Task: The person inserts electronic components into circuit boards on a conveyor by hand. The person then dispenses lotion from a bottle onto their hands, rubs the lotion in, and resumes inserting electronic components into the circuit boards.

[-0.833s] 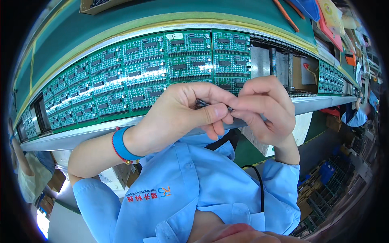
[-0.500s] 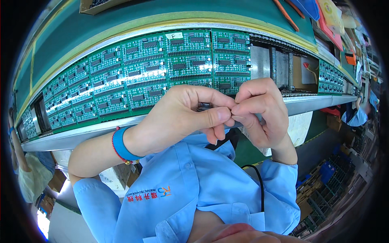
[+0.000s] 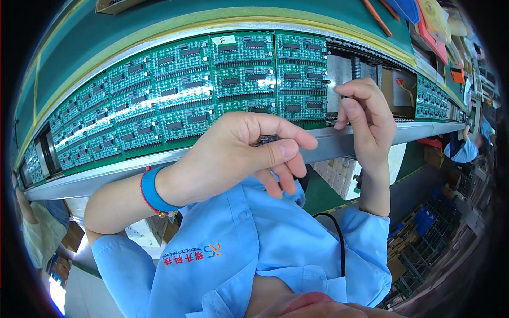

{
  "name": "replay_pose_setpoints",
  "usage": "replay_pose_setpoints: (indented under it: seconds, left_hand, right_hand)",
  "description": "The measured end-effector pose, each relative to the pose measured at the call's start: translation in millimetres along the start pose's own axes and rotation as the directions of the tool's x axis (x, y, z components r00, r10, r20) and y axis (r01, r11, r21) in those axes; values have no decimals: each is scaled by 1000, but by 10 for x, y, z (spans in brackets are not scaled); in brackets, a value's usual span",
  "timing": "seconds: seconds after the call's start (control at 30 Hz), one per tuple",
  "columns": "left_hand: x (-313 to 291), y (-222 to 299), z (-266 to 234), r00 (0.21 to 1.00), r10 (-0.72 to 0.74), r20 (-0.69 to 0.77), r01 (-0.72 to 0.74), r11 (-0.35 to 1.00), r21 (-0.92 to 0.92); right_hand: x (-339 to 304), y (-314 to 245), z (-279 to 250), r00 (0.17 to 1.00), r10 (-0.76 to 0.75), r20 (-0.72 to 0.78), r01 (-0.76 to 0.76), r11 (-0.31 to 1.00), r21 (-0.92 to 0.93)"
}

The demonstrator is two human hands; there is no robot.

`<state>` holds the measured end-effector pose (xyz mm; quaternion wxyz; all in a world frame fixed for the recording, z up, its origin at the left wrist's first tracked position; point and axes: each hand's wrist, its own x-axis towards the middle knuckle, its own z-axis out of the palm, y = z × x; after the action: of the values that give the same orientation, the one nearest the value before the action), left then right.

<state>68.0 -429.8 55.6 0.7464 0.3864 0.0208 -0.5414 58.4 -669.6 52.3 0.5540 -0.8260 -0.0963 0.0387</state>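
Note:
My left hand point(image 3: 249, 151), with a blue band on its wrist, hovers over the near rail in front of the boards. Its fingers curl around something small and dark, mostly hidden between thumb and forefinger. To its right, my right hand point(image 3: 371, 119) is raised beside the last boards, thumb and fingers drawn together around a small dark piece too tiny to name. Green circuit boards point(image 3: 177, 125) with black chips and rows of pins lie in joined panels along the track. One panel point(image 3: 302, 77) ends just left of my right hand.
A metal rail point(image 3: 318, 153) runs along the near side of the track. Right of the panels show a spring-like rod point(image 3: 356, 68) and more boards point(image 3: 432, 100). Orange-handled tools point(image 3: 377, 18) lie at the back right. A person in light blue point(image 3: 464, 150) is at far right.
My hands, together before, are now apart. The right hand has moved up and right, toward the end of the panels. My left hand stays nearly in place, its fingers slightly looser.

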Motion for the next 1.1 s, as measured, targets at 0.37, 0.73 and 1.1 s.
replay_pose_setpoints:
  seconds: [0.37,0.73,1.1]
  left_hand:
    - [14,-22,10,999,-35,-14,35,999,25]
    - [21,-49,-7,1000,-13,10,13,999,45]
    - [19,-33,-4,1000,-18,2,18,999,46]
  right_hand:
    - [22,15,-60,1000,5,-14,-11,907,-420]
    - [-22,31,-24,965,-226,137,262,752,-604]
    - [-34,34,2,924,-313,220,364,537,-761]
